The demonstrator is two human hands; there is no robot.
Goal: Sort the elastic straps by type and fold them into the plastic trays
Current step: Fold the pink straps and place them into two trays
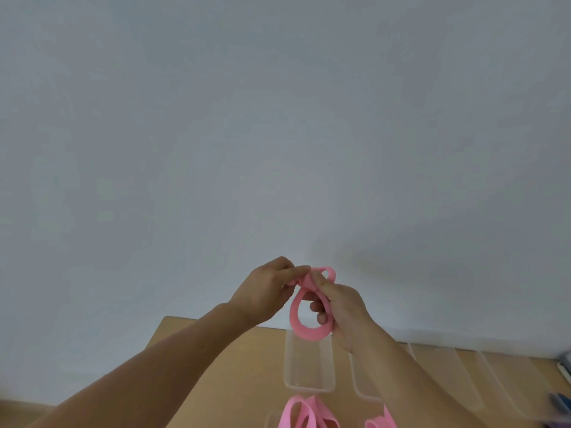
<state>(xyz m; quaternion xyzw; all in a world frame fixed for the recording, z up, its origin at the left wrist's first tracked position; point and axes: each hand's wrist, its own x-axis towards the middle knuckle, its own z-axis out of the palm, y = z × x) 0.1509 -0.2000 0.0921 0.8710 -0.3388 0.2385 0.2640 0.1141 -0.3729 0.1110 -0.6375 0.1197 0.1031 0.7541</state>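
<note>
I hold a pink elastic strap [296, 319] up in front of the wall, above the table. My left hand [268, 288] pinches its upper end, where the band is twisted into a small loop. My right hand [340, 310] grips the right side of the band, and a bigger loop hangs below between both hands. A clear plastic tray [309, 385] lies on the wooden table right beneath the hanging loop. More pink straps [304, 413] lie at the bottom edge in another clear tray.
The wooden table [222, 366] meets a plain pale wall behind. Further clear trays [494, 378] lie in a row to the right, partly hidden by my right forearm. Blue and purple things [560, 407], blurred, show at the far right edge.
</note>
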